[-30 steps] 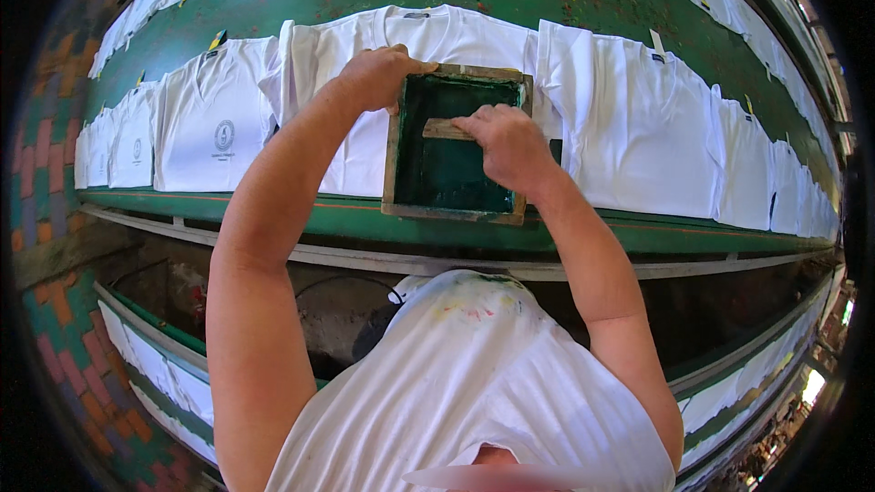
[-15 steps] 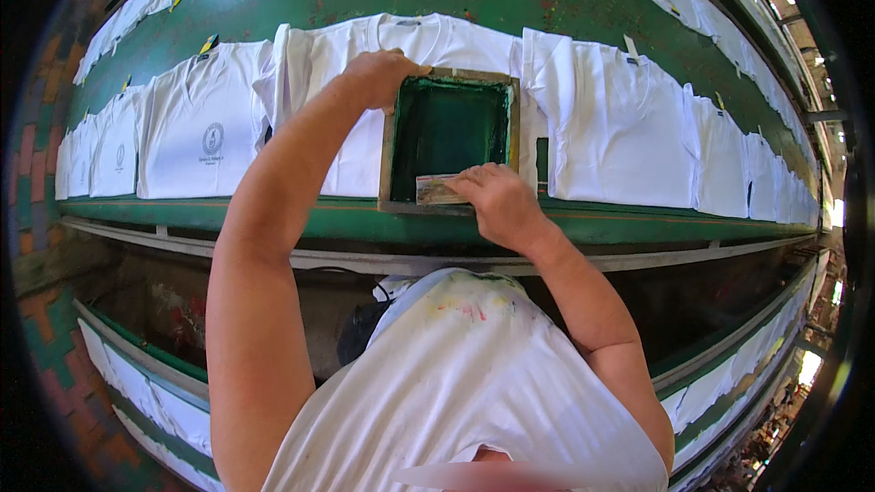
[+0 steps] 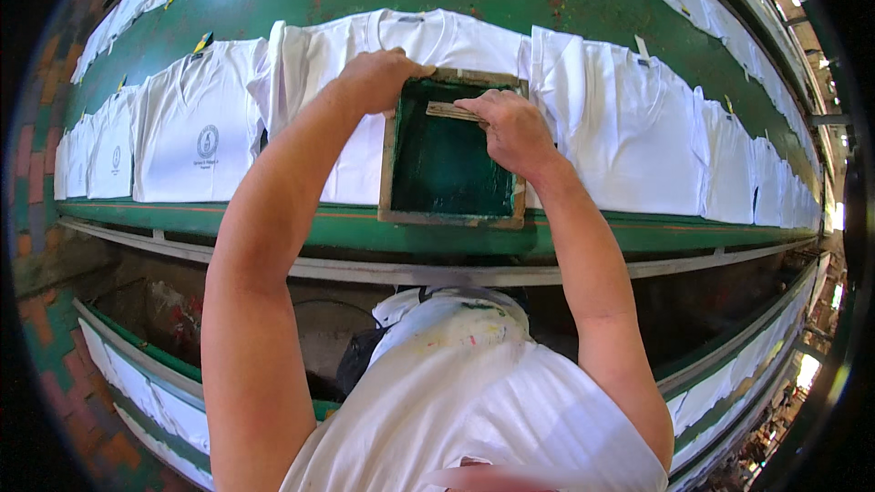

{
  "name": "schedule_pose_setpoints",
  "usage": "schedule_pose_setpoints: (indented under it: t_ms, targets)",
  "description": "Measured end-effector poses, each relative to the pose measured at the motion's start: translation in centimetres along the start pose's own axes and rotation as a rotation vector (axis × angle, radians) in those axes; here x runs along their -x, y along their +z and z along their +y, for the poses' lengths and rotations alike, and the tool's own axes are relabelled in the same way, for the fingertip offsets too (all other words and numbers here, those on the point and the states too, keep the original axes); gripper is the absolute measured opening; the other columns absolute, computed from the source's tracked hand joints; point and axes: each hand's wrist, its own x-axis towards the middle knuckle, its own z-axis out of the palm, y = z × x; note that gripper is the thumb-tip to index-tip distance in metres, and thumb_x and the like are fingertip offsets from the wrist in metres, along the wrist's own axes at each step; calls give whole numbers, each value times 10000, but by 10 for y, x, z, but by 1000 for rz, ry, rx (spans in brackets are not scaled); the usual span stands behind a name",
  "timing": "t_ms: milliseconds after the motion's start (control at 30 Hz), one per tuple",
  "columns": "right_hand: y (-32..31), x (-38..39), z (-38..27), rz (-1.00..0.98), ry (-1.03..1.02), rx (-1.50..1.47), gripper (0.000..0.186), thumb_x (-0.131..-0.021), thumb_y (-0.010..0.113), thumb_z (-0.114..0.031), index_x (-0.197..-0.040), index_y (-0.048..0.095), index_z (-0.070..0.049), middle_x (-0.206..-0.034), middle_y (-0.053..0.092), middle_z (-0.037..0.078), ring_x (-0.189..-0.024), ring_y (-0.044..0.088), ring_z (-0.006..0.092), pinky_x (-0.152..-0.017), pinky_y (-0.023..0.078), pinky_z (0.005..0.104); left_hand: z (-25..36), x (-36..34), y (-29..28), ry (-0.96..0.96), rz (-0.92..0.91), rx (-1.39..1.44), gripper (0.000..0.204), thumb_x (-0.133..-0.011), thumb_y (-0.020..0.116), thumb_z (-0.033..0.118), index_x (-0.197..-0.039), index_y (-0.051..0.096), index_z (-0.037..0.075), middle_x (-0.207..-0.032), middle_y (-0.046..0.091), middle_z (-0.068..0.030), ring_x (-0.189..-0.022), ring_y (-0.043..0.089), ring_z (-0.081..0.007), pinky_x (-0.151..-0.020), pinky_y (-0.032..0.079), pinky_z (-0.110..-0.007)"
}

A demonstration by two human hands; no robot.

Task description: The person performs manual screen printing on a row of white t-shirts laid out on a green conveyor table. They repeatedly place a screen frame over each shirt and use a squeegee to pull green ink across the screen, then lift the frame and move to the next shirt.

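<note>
Right now the printing frame [image 3: 453,150], a wooden rectangle with a dark green mesh, is lying flat on a white shirt [image 3: 365,100] spread on the long green surface [image 3: 547,0], close to its near edge. Inside the frame, at its far end, the wooden scraper [image 3: 453,111] is sitting across the mesh, and the right hand [image 3: 512,130] is closing around it, fingers wrapped over the top, so that grip is holding the scraper firmly. The left hand [image 3: 381,77] is pressing down on the far left corner of the frame, fingers curled over the wooden rail, so this grip is clamping the frame against the shirt.

Judging by the scraper's place at the far end, the ink stroke is at one end of its travel, with the length of the mesh lying toward the body. The next move is likely calling for steady, even pressure along the mesh while the left hand is keeping the frame from sliding on the cloth.

To the left, a shirt with a round mark [image 3: 199,128] is lying just beside, already printed. To the right, a blank shirt [image 3: 620,128] is lying unprinted, and more shirts are running along the surface on both sides.
</note>
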Motion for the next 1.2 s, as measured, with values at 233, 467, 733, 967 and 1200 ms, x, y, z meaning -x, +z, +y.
schedule_pose_setpoints:
  t_ms: [233,467,733,967,1200]
  targets:
    - [-3,59,-53,-45,-34,36,457,-868,664,17,-1271,832,-119,-1058,776,125,-1026,729,355,-951,598,483,-5,1,11,7,40,57,747,-882,845,53,-1549,716,362,-1348,756,-164,-1248,749,-395,-1012,615,-506]
    - [1,105,-88,-55,-45,41,456,-879,674,-19,-1301,816,-115,-1119,770,123,-1037,695,354,-982,588,474,-2,37,53,-96,422,380,799,-802,817,-60,-1575,656,67,-1352,719,-261,-1194,737,-413,-1078,585,-486]
    - [-9,118,-97,-159,-26,-83,521,-878,862,-111,-1387,755,-86,-1351,735,151,-1251,670,381,-1113,544,492,89,112,126,-340,724,684,565,-891,746,-79,-1448,714,10,-1463,651,-287,-1354,619,-483,-1172,519,-520]
    - [-4,134,-62,274,172,-104,598,-945,839,-116,-1507,653,-31,-1456,672,220,-1359,633,438,-1178,506,514,98,116,138,-308,840,606,472,-891,691,-109,-1323,780,57,-1471,646,-281,-1346,613,-477,-1154,517,-534]
    - [23,154,-11,311,694,-762,685,-1055,769,-122,-1672,494,-1,-1517,644,191,-1333,665,283,-1115,557,421,105,126,139,-222,964,513,380,-906,640,-120,-1191,823,53,-1489,639,-287,-1307,630,-469,-1067,567,-508]
